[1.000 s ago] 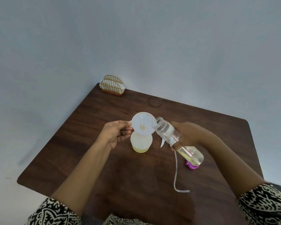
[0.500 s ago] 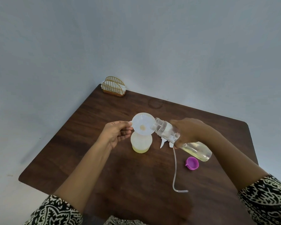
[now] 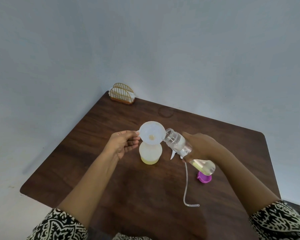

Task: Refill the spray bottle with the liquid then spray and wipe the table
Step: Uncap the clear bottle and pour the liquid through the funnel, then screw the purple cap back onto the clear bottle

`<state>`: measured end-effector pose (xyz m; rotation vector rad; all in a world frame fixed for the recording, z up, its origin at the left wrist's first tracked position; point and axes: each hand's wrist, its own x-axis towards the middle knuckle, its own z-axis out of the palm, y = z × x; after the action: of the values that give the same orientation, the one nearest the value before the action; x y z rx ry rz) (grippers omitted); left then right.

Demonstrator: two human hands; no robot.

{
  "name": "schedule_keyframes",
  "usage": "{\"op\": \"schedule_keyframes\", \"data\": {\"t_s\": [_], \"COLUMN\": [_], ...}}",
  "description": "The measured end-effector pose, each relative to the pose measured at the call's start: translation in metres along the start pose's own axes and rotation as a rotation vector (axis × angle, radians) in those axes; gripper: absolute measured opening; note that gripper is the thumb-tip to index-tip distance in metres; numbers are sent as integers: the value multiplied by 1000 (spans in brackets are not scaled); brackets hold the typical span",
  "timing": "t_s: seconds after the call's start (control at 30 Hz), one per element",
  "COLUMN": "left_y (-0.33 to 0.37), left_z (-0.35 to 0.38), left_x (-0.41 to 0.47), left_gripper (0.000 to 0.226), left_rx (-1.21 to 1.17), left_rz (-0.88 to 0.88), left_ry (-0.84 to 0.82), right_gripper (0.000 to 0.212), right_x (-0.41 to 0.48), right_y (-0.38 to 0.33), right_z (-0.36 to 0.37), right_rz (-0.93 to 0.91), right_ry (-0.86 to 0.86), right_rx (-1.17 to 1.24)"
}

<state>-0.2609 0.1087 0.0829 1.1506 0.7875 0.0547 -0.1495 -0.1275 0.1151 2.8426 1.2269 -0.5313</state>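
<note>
- Both hands work over the middle of the dark wood-grain table [image 3: 93, 161]: the left hand [image 3: 123, 144] pinches the small tab of a translucent white funnel [image 3: 151, 135], fingers closed on it, palm turned inward.
- Right hand [image 3: 200, 147] is wrapped round a clear plastic refill bottle [image 3: 185, 149], tipped with its open threaded mouth at the funnel's rim and its base lower than half a second ago, now in front of the purple cap [image 3: 204, 178].
- Pale yellow liquid pools in the refill bottle's base.
- Funnel sits in the neck of the round, frosted spray bottle [image 3: 150, 153], upright at the table's centre, a shallow yellow layer at its bottom.
- White trigger head [image 3: 173, 154] with its long curved dip tube [image 3: 186, 187] lies on the table between the bottles.
- Gold wire napkin holder [image 3: 122, 95] stands at the far corner.
</note>
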Motion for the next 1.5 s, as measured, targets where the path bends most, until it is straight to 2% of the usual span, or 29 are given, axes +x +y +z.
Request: {"op": "schedule_keyframes", "data": {"t_s": [0.13,0.43,0.63,0.83,1.03,1.1,1.2,1.27,1.33,1.5], "left_y": [-1,1,1,0,0,0,4,10,15,23], "left_z": [1,6,10,10,8,7,7,14,24,44], "left_x": [-2,-8,-14,-17,-28,-36,-58,-78,-94,-101], "left_gripper": [4,9,17,17,26,26,20,18,25,64], "left_rx": [-7,13,23,12,12,18,115,180,228,249], "left_rz": [-11,-11,-7,20,39,102,378,568,649,577], "left_ry": [6,22,29,48,78,167,338,283,115,-224], "right_gripper": [59,59,71,69,66,68,70,72,73,63], "right_x": [-3,-16,-26,-33,-31,-30,-34,-37,-39,-42], "right_y": [4,6,3,-1,-3,-4,-11,-20,-33,-73], "right_z": [11,11,0,-17,-26,-30,-41,-49,-55,-62], "right_rz": [38,44,-7,-41,-59,-67,-92,-106,-107,-154], "right_ry": [3,135,208,275,347,373,413,431,442,483], "right_rx": [85,290,562,750,818,850,889,894,858,712]}}
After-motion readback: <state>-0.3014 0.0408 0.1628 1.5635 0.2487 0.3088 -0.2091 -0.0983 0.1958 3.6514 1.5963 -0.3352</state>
